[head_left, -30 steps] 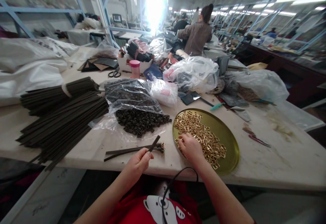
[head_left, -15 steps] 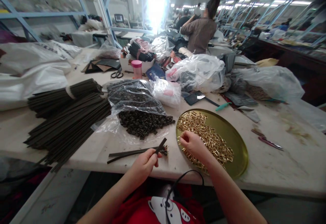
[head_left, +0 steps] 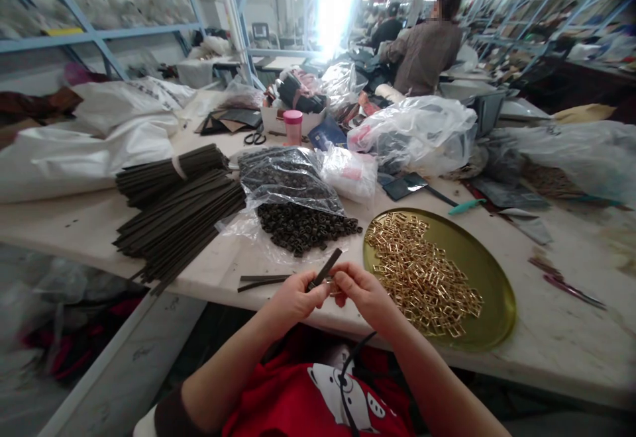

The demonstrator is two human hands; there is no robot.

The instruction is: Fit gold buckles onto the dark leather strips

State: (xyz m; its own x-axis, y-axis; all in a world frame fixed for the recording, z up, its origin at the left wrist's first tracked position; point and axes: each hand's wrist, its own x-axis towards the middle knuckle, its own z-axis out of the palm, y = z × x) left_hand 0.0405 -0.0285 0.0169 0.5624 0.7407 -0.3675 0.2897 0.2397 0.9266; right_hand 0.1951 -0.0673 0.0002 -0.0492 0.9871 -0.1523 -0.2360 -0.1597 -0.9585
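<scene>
Dark strip (head_left: 328,265) pinching with left hand (head_left: 301,296), gold buckle (head_left: 333,283) with right hand (head_left: 362,291), lower centre, risking dropping it through loose grip.

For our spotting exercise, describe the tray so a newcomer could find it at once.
On the pale table, look just right of the right hand. There lies a rounded, olive-gold tray bearing small golden frames. Its shiny surface sets it apart from the dark loops nearby.
</scene>
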